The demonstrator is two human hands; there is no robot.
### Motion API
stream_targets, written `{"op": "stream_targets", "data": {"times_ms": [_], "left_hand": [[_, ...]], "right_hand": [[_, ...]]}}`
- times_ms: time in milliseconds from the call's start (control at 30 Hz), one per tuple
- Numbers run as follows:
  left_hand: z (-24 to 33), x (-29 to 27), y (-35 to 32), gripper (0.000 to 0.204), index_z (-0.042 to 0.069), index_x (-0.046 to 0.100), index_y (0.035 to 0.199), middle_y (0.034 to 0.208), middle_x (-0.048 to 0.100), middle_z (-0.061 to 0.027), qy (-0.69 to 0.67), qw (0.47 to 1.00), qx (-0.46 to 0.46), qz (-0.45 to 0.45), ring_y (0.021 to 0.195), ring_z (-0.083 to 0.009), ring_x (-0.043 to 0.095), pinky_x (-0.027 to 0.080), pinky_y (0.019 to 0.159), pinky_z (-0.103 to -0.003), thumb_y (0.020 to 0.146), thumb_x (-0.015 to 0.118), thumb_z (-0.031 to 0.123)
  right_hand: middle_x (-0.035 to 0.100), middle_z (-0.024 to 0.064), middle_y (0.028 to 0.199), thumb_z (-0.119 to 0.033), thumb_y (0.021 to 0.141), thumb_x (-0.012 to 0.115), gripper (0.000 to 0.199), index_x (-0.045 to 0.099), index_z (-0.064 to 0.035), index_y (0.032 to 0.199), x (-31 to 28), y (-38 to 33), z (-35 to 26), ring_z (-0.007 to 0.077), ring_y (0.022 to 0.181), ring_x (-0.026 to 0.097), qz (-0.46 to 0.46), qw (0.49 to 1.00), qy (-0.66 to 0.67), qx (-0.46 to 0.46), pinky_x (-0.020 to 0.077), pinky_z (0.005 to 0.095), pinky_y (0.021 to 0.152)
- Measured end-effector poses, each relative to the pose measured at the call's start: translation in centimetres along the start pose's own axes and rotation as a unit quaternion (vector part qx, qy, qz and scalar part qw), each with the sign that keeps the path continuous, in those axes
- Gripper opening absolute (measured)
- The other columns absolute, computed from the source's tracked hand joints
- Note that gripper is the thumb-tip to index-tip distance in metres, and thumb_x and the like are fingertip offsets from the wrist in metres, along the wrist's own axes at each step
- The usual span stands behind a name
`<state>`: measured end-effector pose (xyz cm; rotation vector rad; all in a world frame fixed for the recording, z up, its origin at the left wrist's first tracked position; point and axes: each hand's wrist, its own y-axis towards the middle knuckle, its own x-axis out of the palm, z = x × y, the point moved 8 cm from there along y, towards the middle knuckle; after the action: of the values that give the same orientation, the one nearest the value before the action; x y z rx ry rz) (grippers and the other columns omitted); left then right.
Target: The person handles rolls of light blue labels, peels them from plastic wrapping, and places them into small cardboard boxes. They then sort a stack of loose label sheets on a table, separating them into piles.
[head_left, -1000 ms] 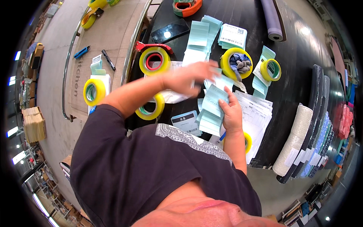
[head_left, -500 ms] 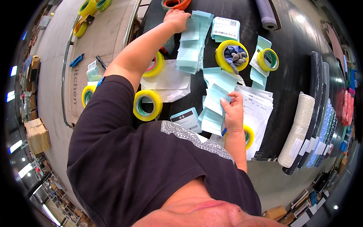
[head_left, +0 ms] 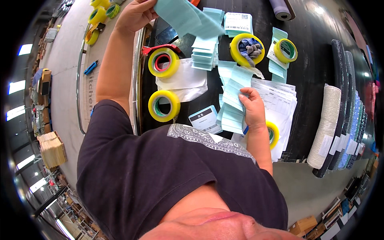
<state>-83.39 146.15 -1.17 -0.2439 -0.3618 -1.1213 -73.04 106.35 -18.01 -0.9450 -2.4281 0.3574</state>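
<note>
A whitish roll (head_left: 327, 128) lies beside darker rolls (head_left: 338, 60).

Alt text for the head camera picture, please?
A person's left hand holds up a pale blue paper strip at a black table; the right hand touches overlapping paper labels of the same colour. Round yellow tape rolls lie nearby.

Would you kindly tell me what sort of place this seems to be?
It is probably a packing area in a warehouse: the tape rolls, the barcoded labels and the wrapped rolls at the right all point that way.
</note>
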Motion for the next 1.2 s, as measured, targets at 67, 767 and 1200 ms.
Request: {"op": "stream_targets", "data": {"times_ms": [67, 767, 1200], "left_hand": [[1.9, -2.0, -1.2, 0.032, 0.002, 0.057, 0.125, 0.109, 0.067, -0.0075, 0.022, 0.998, 0.042, -0.036, 0.102, -0.0183, 0.064, 0.052, 0.089, -0.033, 0.095, 0.056, 0.014], [-13.1, 25.0, -20.8, 0.022, 0.004, 0.062, 0.097, 0.102, 0.059, -0.0105, 0.473, 0.745, 0.379, -0.278, 0.103, -0.0294, 0.061, 0.051, 0.089, -0.041, 0.077, 0.059, 0.012], [-11.0, 18.5, -11.7, 0.023, 0.004, 0.057, 0.095, 0.098, 0.065, -0.0075, 0.233, 0.959, 0.161, -0.008, 0.093, -0.0159, 0.063, 0.052, 0.084, -0.030, 0.081, 0.058, -0.014]], "right_hand": [[0.062, 0.0040, 0.098, 0.000, 0.086, 0.063, 0.020, 0.061, -0.0021, 0.106, 0.8, -0.3, -0.1, 0.0097, 0.088, 0.057, -0.012, 1.000, 0.022, 0.010, 0.0464, 0.0234, 0.082], [0.062, 0.0145, 0.110, -0.009, 0.088, 0.067, 0.042, 0.049, 0.0067, 0.123, 3.7, -4.2, 1.7, 0.0191, 0.098, 0.063, -0.054, 0.992, 0.096, 0.057, 0.0536, 0.0304, 0.084], [0.063, 0.0164, 0.113, -0.022, 0.100, 0.046, 0.036, 0.053, 0.0051, 0.123, 2.8, -3.5, 1.9, 0.0236, 0.100, 0.065, -0.067, 0.980, 0.174, 0.071, 0.0542, 0.0364, 0.086]]}}
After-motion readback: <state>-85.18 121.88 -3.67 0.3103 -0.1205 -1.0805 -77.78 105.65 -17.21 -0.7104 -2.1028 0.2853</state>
